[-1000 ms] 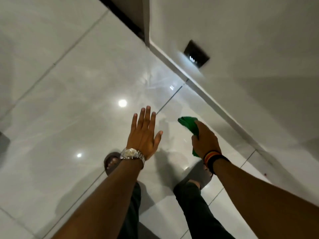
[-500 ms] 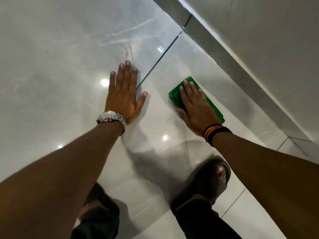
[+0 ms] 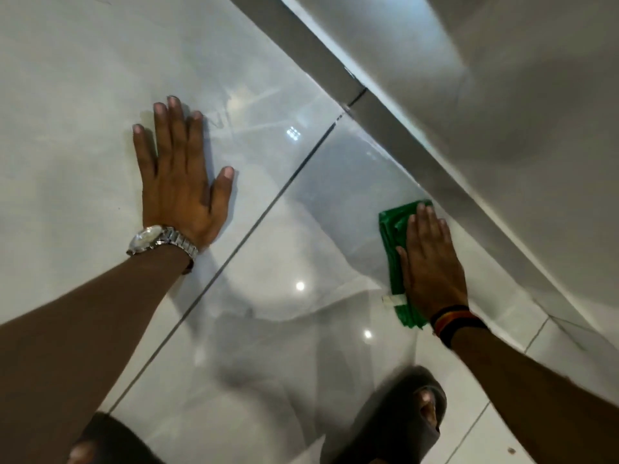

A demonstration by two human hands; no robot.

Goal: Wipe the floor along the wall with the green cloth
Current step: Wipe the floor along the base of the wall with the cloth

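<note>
The folded green cloth [image 3: 393,242] lies flat on the glossy white tiled floor [image 3: 301,202], close to the grey skirting [image 3: 418,152] at the foot of the wall [image 3: 502,95]. My right hand [image 3: 430,259] presses palm-down on the cloth, fingers straight and together, covering most of it; a small white tag shows at its near edge. My left hand [image 3: 182,182], with a silver watch at the wrist, rests flat on the floor to the left, fingers spread, holding nothing.
A dark grout line [image 3: 254,226] runs diagonally between my hands toward the skirting. My sandalled right foot [image 3: 422,416] stands near the bottom, and my left foot [image 3: 100,443] is at the bottom left corner.
My right hand has slid the cloth to the right, up to the skirting. My left hand stays flat on the floor. The view has dropped closer to the floor.
</note>
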